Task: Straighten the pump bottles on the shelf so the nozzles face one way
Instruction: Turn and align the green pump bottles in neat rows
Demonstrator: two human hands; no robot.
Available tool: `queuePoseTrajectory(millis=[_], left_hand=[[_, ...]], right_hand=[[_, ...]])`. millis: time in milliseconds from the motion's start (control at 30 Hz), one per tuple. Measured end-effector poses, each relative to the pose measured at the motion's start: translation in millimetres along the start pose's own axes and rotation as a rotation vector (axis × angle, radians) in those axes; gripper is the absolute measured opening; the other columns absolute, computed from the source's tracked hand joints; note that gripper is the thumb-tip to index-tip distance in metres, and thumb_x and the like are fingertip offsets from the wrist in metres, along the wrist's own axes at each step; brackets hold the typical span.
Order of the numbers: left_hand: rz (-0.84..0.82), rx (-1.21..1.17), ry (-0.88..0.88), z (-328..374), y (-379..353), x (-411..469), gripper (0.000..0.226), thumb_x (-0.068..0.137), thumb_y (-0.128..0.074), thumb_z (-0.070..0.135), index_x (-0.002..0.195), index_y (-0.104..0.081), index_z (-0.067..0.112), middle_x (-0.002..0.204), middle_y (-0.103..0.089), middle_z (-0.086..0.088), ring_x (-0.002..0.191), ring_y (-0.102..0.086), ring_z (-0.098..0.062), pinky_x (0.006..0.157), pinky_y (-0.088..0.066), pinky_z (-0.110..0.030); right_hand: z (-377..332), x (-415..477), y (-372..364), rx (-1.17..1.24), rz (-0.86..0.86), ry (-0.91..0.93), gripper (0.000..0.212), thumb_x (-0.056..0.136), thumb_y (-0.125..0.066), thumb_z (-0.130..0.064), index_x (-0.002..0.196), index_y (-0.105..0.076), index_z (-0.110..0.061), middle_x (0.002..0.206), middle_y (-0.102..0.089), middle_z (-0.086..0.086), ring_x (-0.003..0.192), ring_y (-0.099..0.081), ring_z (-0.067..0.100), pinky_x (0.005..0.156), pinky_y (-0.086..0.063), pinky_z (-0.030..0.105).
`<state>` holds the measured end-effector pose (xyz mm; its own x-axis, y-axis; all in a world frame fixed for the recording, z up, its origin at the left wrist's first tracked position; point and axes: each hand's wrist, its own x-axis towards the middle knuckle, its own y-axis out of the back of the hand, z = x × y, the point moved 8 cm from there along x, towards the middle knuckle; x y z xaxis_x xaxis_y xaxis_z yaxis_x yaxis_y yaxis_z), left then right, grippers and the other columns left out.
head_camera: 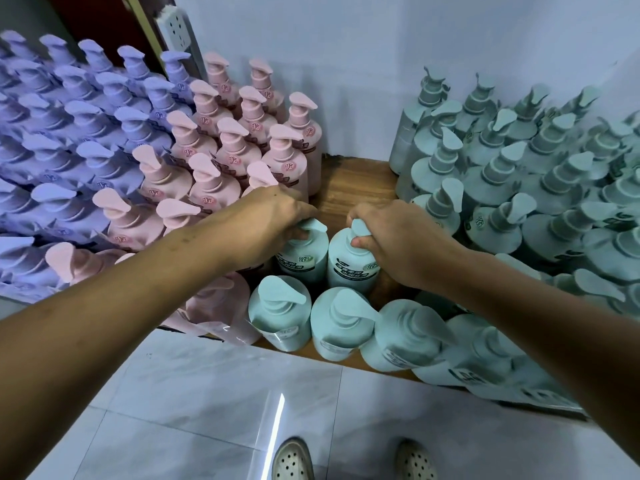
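Now, the left hand point(277, 216) reaches in over the pink rows, its fingers curled down around the pump head of a teal bottle point(304, 254). Only the tip of that nozzle shows past the knuckles, pointing right. Just beside it, the right hand point(391, 233) pinches the pump of a second teal bottle point(349, 268) between thumb and curled fingers, with the pump head poking up above the grip. Both hands are closed firmly on their pumps. The two held bottles stand upright and shoulder to shoulder, with their labels facing the camera.

Along the far left of the wooden shelf point(353, 188) stands a dense block of purple pump bottles point(86, 116), their nozzles mostly aimed right. Next come the pink pump bottles point(235, 140) in tidy rows, their nozzles also pointing right. To their right a strip of bare wood runs back to the white wall point(346, 46), and the held pair stands at its near end. In front of the hands a row of teal bottles point(280, 313) lines the shelf edge, their nozzles turned right, and the row continues under the right forearm. On the right is a large cluster of teal pump bottles point(519, 174), whose nozzles point up and right at mixed angles. All the bottles are opaque, so their contents cannot be seen.

A white power strip point(176, 29) hangs on the wall at upper left. Below the shelf lies a pale tiled floor point(207, 393), with two perforated shoes point(292, 459) at the bottom edge.
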<state>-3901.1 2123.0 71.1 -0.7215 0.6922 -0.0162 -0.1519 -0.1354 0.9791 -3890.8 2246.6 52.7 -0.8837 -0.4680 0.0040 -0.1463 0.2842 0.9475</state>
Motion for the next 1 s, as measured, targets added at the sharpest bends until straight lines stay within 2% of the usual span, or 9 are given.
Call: queuePoseTrajectory(millis=[133, 233, 300, 400, 600, 767, 833, 900, 1000], left_hand=[[-0.002, 0.008, -0.013, 1.4, 0.7, -4.1, 0.021, 0.091, -0.060, 0.020, 0.105, -0.066, 0.005, 0.091, -0.061, -0.010, 0.090, -0.055, -0.024, 0.078, -0.042, -0.037], [0.012, -0.001, -0.037, 4.5, 2.2, -8.3, 0.015, 0.090, -0.061, 0.018, 0.099, -0.066, 0.007, 0.085, -0.058, -0.006, 0.084, -0.054, -0.022, 0.074, -0.040, -0.032], [0.010, -0.005, -0.038, 6.1, 2.1, -10.6, 0.009, 0.089, -0.062, 0.016, 0.091, -0.065, 0.008, 0.080, -0.055, -0.004, 0.078, -0.052, -0.022, 0.068, -0.036, -0.030], [-0.026, 0.008, -0.028, 8.1, -0.2, -9.5, 0.008, 0.088, -0.061, 0.014, 0.088, -0.064, 0.007, 0.080, -0.055, -0.005, 0.077, -0.051, -0.023, 0.070, -0.040, -0.035], [-0.107, 0.037, 0.037, 5.3, -6.7, -2.1, 0.024, 0.091, -0.058, 0.024, 0.112, -0.065, 0.015, 0.101, -0.063, -0.004, 0.096, -0.057, -0.022, 0.085, -0.043, -0.037], [-0.068, -0.011, 0.058, 2.1, -6.3, -4.6, 0.033, 0.088, -0.063, 0.034, 0.119, -0.064, 0.020, 0.102, -0.062, 0.002, 0.094, -0.058, -0.016, 0.081, -0.041, -0.023], [-0.056, -0.029, 0.064, 4.0, -2.1, -1.9, 0.043, 0.088, -0.054, 0.051, 0.116, -0.066, 0.021, 0.103, -0.065, 0.002, 0.095, -0.060, -0.016, 0.085, -0.043, -0.024], [-0.013, -0.065, 0.038, 16.4, 4.1, 7.1, 0.057, 0.090, -0.039, 0.062, 0.109, -0.069, 0.018, 0.097, -0.069, -0.001, 0.093, -0.062, -0.018, 0.085, -0.047, -0.029], [0.107, -0.181, 0.031, 41.5, 14.0, 29.7, 0.045, 0.094, -0.043, 0.053, 0.107, -0.069, 0.019, 0.093, -0.070, 0.001, 0.082, -0.063, -0.014, 0.078, -0.046, -0.025]], right_hand=[[-4.1, -3.7, -2.2, 0.004, -0.011, 0.002, 0.024, 0.094, -0.055, -0.035, 0.115, -0.054, -0.021, 0.086, -0.062, -0.002, 0.074, -0.052, 0.015, 0.064, -0.034, 0.027], [-9.9, -9.7, -2.5, -0.013, 0.005, 0.039, 0.026, 0.095, -0.055, -0.034, 0.116, -0.054, -0.019, 0.081, -0.059, -0.003, 0.070, -0.048, 0.014, 0.060, -0.026, 0.021], [-11.6, -11.8, -2.1, -0.019, 0.002, 0.047, 0.027, 0.095, -0.054, -0.033, 0.117, -0.054, -0.018, 0.078, -0.055, -0.005, 0.068, -0.044, 0.012, 0.060, -0.023, 0.024], [-8.7, -13.6, -1.1, 0.011, -0.009, 0.022, 0.027, 0.096, -0.053, -0.035, 0.118, -0.053, -0.020, 0.083, -0.058, -0.004, 0.072, -0.046, 0.013, 0.062, -0.025, 0.026], [-6.4, -16.2, -0.5, 0.045, 0.004, 0.031, 0.026, 0.094, -0.053, -0.035, 0.116, -0.055, -0.022, 0.093, -0.064, -0.001, 0.085, -0.055, 0.018, 0.069, -0.032, 0.027], [-1.6, -23.5, 10.0, 0.158, 0.018, 0.037, 0.048, 0.090, -0.057, -0.048, 0.130, -0.052, -0.021, 0.094, -0.067, -0.006, 0.087, -0.061, 0.009, 0.077, -0.046, 0.026], [9.4, -30.2, 29.1, 0.197, 0.083, 0.019, 0.043, 0.091, -0.054, -0.050, 0.124, -0.058, -0.023, 0.078, -0.062, -0.016, 0.071, -0.058, -0.004, 0.065, -0.043, 0.014], [38.2, -43.2, 60.1, 0.223, 0.263, -0.055, 0.031, 0.093, -0.053, -0.044, 0.113, -0.065, -0.025, 0.078, -0.064, -0.018, 0.067, -0.059, -0.008, 0.063, -0.045, 0.011], [98.0, -73.5, 106.8, 0.045, 0.521, -0.258, 0.024, 0.092, -0.056, -0.040, 0.101, -0.069, -0.022, 0.073, -0.063, -0.013, 0.055, -0.052, -0.010, 0.055, -0.038, 0.010]])
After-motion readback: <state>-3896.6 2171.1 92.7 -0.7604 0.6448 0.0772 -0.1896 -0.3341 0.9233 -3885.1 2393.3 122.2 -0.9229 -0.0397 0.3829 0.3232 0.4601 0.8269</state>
